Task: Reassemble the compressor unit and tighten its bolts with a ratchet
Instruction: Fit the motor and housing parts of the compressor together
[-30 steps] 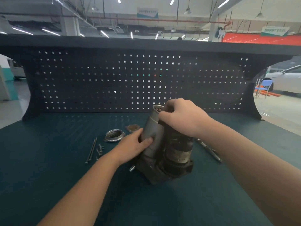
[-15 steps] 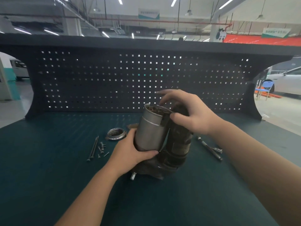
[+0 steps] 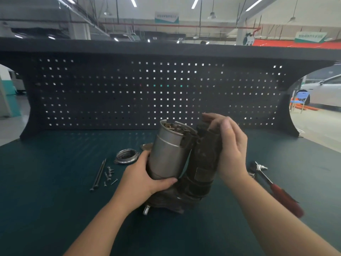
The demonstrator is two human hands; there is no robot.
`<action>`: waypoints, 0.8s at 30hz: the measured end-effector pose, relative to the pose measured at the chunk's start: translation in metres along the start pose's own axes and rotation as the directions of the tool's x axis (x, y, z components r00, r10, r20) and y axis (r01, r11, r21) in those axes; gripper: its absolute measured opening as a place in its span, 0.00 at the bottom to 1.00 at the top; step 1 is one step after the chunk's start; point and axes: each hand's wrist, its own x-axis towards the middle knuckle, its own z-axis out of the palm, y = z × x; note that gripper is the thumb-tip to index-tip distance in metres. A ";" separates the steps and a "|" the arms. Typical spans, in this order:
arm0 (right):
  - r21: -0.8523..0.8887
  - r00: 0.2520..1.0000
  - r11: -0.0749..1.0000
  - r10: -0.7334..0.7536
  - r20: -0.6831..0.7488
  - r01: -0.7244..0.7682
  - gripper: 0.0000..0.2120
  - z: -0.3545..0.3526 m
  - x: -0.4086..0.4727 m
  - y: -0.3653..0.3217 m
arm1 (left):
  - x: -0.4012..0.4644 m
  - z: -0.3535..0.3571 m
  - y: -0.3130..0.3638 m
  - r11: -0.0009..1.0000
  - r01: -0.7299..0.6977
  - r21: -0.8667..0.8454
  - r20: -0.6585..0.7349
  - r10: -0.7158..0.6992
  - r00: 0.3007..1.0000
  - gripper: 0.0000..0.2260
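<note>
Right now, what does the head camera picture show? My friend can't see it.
Two bare hands hold a grimy compressor unit upright on a green workbench: the left hand grips its silver cylinder, the right hand rests against its dark side. Long bolts, a metal ring and a red-handled ratchet lie nearby.

Vehicle workshop hall

A dark perforated metal pegboard (image 3: 166, 93) backs a green-topped workbench (image 3: 46, 182); a white car (image 3: 324, 93) stands beyond, under industrial strip-lit ceiling pipework (image 3: 184, 24).
</note>
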 end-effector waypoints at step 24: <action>0.174 0.823 0.832 0.448 0.349 -0.527 0.50 -0.033 -0.007 0.018 | 0.000 0.002 -0.009 0.998 0.036 -0.054 -0.043 -0.039 0.998 0.30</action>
